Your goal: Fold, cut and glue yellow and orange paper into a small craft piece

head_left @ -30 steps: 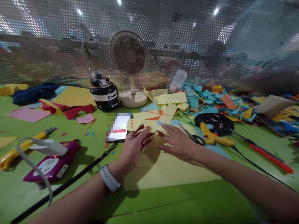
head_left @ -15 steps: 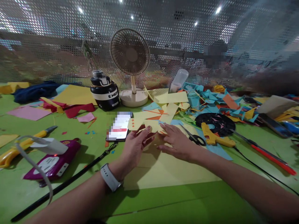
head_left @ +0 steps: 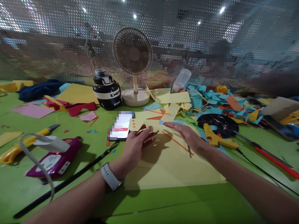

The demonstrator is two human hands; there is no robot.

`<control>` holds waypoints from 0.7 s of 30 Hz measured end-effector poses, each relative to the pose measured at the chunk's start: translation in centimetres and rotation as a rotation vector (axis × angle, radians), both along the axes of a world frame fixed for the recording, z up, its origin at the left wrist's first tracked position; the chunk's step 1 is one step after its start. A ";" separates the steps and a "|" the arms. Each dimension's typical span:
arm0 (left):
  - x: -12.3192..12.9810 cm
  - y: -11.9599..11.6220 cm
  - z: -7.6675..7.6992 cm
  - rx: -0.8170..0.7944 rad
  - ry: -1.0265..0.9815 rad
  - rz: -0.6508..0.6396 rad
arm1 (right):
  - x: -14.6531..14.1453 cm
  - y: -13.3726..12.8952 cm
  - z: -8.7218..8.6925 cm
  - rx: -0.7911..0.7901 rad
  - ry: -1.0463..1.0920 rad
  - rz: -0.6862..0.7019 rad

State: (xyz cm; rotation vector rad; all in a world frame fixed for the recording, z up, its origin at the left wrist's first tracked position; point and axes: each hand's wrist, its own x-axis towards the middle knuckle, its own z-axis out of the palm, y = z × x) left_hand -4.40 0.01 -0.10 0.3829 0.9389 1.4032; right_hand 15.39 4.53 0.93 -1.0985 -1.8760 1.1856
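Observation:
My left hand (head_left: 137, 144), wearing a pale watch band on the wrist, pinches a small yellow paper piece (head_left: 153, 125) between thumb and fingers. Beside it on the left is a yellow paper piece with orange squares (head_left: 136, 125). My right hand (head_left: 183, 132) is held apart from it, fingers stretched out and thumb hidden. A thin dark tip (head_left: 189, 151), perhaps scissors, pokes out beneath that palm; whether the hand touches it I cannot tell. Under both hands lies a large yellow sheet (head_left: 163, 174), with a narrow orange strip (head_left: 176, 142) on it.
A phone (head_left: 120, 127) lies behind my left wrist. Left are a purple power bank (head_left: 70, 155) and a yellow cutter (head_left: 30, 143). A fan (head_left: 133, 53) and a dark bottle (head_left: 106, 91) stand at the back. On the right are a yellow glue gun (head_left: 220, 140) and blue paper scraps (head_left: 205, 99).
My right hand has drawn away to the right from the small paper piece, uncovering the orange strip. The scissors seen beside it earlier are now mostly hidden. My left hand keeps its pinch.

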 end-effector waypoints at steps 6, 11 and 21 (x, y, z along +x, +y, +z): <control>0.4 -0.5 -0.2 -0.043 0.036 -0.130 | -0.4 -0.4 0.4 -0.086 0.225 0.011; 1.0 -1.2 0.0 -0.055 0.061 -0.192 | -0.9 -1.6 1.1 0.040 0.105 0.134; 1.3 -1.7 0.1 0.029 0.098 -0.267 | -1.5 -2.2 1.2 0.172 -0.199 0.181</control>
